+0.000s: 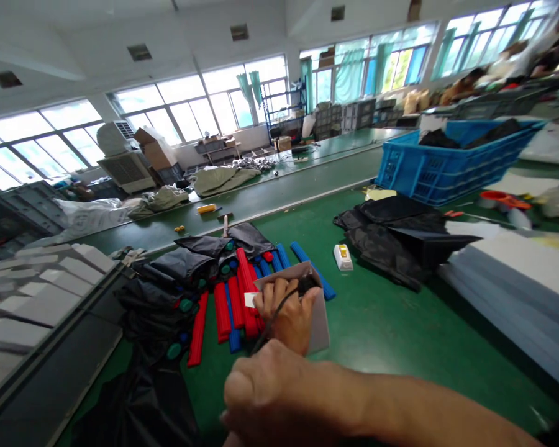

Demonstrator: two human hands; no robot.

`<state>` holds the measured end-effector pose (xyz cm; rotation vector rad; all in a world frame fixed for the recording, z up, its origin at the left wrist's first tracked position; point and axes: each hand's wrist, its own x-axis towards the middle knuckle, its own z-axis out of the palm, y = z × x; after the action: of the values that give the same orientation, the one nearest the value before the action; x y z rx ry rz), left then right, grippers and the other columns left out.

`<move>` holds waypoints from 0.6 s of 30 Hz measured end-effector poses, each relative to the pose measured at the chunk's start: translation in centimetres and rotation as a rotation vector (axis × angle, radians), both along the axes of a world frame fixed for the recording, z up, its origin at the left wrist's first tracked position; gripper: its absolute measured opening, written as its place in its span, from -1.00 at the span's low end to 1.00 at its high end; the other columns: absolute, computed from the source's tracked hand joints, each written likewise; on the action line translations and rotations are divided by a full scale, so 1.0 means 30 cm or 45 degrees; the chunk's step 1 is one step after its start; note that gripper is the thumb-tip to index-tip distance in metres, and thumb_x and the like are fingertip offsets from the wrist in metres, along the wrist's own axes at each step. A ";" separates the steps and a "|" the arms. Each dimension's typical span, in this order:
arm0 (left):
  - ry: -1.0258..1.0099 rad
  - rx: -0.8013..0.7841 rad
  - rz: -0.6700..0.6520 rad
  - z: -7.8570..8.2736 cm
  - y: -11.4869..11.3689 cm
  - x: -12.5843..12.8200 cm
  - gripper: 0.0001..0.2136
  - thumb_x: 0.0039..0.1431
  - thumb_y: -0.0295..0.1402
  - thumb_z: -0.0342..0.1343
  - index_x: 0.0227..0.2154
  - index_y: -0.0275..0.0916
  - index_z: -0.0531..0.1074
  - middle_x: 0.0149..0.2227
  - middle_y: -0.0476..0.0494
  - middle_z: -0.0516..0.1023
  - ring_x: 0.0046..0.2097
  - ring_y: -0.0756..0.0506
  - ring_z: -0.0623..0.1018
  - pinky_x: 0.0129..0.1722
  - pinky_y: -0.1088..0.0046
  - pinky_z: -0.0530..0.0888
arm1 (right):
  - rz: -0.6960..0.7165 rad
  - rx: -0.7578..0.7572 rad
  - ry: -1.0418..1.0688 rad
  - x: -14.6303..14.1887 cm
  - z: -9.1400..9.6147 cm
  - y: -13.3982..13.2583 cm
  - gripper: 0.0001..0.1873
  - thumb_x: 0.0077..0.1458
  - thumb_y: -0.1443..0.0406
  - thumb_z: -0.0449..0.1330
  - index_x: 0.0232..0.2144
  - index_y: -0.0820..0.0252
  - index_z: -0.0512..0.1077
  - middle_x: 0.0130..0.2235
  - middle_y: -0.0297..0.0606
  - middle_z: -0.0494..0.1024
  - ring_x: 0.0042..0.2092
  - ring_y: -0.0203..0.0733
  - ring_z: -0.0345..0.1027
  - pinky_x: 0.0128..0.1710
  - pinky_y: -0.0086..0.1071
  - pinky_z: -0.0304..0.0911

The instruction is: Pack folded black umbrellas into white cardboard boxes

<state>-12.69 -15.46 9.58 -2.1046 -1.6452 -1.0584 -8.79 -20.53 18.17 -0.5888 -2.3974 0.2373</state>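
Note:
My left hand [285, 316] is closed around a grey card [317, 323] that stands on edge on the green table [400, 335]. A small white label [250, 300] shows at its fingertips and a black knob [307, 284] sits at the card's top. From the knob a thin black cord [272, 320] runs down to my right hand [265, 391]. That hand is a closed fist near the camera, with its forearm coming in from the lower right. Just behind the card lie red and blue rods [235, 304] side by side.
Black fabric bags [181, 267] lie left of the rods and another dark heap [391, 239] lies to the right. A small white and yellow device [343, 256] lies between them. Grey foam sheets [517, 273] are stacked at right, grey trays [37, 279] at left, and a blue crate [447, 164] stands behind.

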 end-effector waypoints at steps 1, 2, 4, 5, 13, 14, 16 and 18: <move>-0.031 0.039 0.023 -0.008 0.006 -0.009 -0.61 0.18 -0.01 0.04 -0.29 -0.27 0.53 -0.36 -0.23 0.54 -0.26 -0.22 0.46 -0.28 0.27 0.33 | 0.097 0.030 -0.104 -0.010 -0.018 -0.003 -0.71 -0.03 0.24 0.29 -0.64 0.13 0.28 -0.58 -0.45 0.35 -0.60 -0.38 0.03 -0.75 -0.44 -0.19; -0.059 0.071 0.034 -0.017 0.013 -0.017 -0.64 0.19 -0.05 0.05 -0.25 -0.26 0.52 -0.34 -0.22 0.55 -0.26 -0.20 0.46 -0.26 0.27 0.30 | 0.171 0.044 -0.194 -0.005 -0.029 -0.005 -0.76 -0.03 0.27 0.29 -0.61 0.13 0.30 -0.56 -0.44 0.37 -0.59 -0.37 0.04 -0.74 -0.45 -0.17; -0.082 0.098 0.009 -0.032 0.029 -0.024 -0.73 0.26 -0.16 0.02 -0.24 -0.22 0.52 -0.35 -0.16 0.56 -0.27 -0.15 0.47 -0.25 0.30 0.25 | 0.207 0.006 -0.286 0.035 -0.034 -0.010 -0.81 0.05 0.26 0.23 -0.53 0.15 0.33 -0.51 -0.38 0.39 -0.57 -0.35 0.07 -0.70 -0.44 -0.08; -0.077 0.100 -0.016 -0.037 0.038 -0.023 -0.76 0.28 -0.21 0.00 -0.27 -0.21 0.52 -0.38 -0.12 0.56 -0.29 -0.12 0.47 -0.26 0.31 0.23 | 0.212 -0.037 -0.255 0.063 -0.033 -0.014 -0.81 0.10 0.24 0.19 -0.51 0.16 0.33 -0.50 -0.37 0.39 -0.56 -0.34 0.10 -0.67 -0.44 -0.04; 0.063 0.074 -0.179 0.008 0.046 0.007 -0.70 0.34 -0.36 -0.10 -0.41 -0.24 0.50 -0.49 -0.06 0.54 -0.46 -0.05 0.46 -0.41 0.38 0.24 | -0.933 -0.068 0.858 0.264 -0.254 0.021 -0.78 0.15 0.26 0.11 -0.13 0.15 0.27 -0.21 -0.13 0.39 -0.16 -0.07 0.32 -0.19 -0.16 0.30; 0.077 0.053 -0.179 0.016 0.041 0.008 -0.70 0.34 -0.36 -0.10 -0.39 -0.24 0.51 -0.48 -0.07 0.56 -0.46 -0.05 0.48 -0.42 0.38 0.25 | -1.104 -0.069 0.825 0.271 -0.295 0.048 -0.66 0.10 0.26 0.16 -0.07 0.17 0.25 -0.13 -0.06 0.37 -0.08 -0.01 0.29 -0.12 -0.08 0.29; 0.087 0.001 -0.146 0.025 0.031 0.008 -0.70 0.34 -0.34 -0.10 -0.39 -0.23 0.52 -0.48 -0.08 0.57 -0.46 -0.06 0.50 -0.44 0.39 0.25 | -1.168 -0.123 0.745 0.268 -0.357 0.102 -0.44 0.02 0.20 0.23 0.05 0.21 0.19 -0.01 0.03 0.34 0.03 0.08 0.25 -0.02 0.03 0.26; 0.067 -0.037 -0.106 0.028 0.023 0.004 -0.70 0.33 -0.31 -0.09 -0.37 -0.23 0.53 -0.47 -0.09 0.58 -0.46 -0.07 0.51 -0.45 0.40 0.27 | -1.114 -0.246 0.775 0.248 -0.384 0.144 -0.39 0.02 0.15 0.23 0.08 0.21 0.16 0.00 0.03 0.38 0.02 0.06 0.30 -0.04 -0.01 0.30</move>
<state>-12.57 -14.76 10.42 -2.2172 -1.5706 -1.0004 -1.34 -16.22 6.65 -1.3598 -1.3848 0.2153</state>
